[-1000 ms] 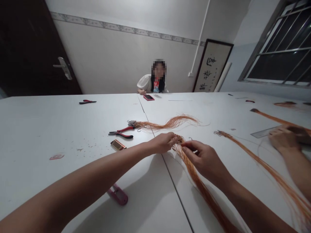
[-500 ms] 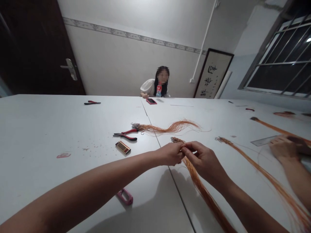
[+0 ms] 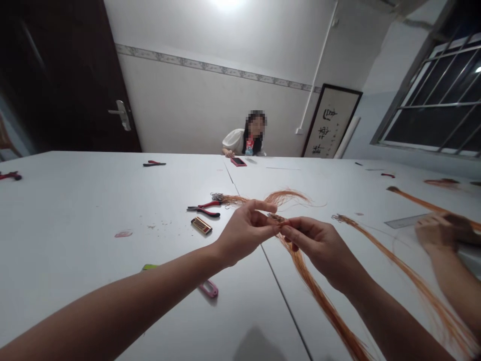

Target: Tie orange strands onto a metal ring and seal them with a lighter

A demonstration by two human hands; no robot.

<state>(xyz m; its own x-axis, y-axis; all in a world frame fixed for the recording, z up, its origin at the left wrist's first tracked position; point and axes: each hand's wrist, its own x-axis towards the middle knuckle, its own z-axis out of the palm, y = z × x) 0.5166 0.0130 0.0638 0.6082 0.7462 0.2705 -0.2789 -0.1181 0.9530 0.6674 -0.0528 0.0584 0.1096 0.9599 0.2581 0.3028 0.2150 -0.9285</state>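
My left hand (image 3: pixel 250 228) and my right hand (image 3: pixel 313 238) meet above the table, both closed in a pinch. Between their fingertips is the hook end of a bundle of orange fishing line (image 3: pixel 313 283), whose tail runs down to the front edge of the picture. Dark metal hooks (image 3: pixel 276 217) poke out at the top; fingers hide the rest of that end. Just beyond lies a second hooked line bundle (image 3: pixel 221 197) with wavy orange strands. Red-handled pliers (image 3: pixel 205 208) and a gold-and-black lighter-like case (image 3: pixel 202 226) lie left of my hands.
A third line bundle (image 3: pixel 394 258) stretches along the right, near another person's hand (image 3: pixel 436 230) and a clear ruler (image 3: pixel 408 220). Partly under my left forearm is a pink-handled tool (image 3: pixel 209 289). Across the white table (image 3: pixel 93 200) sits a person by a phone (image 3: pixel 238 162).
My left hand has turned and opened its outer fingers, its thumb side now facing up at the hook end. The right hand stays pinched there. The view has shifted slightly left.
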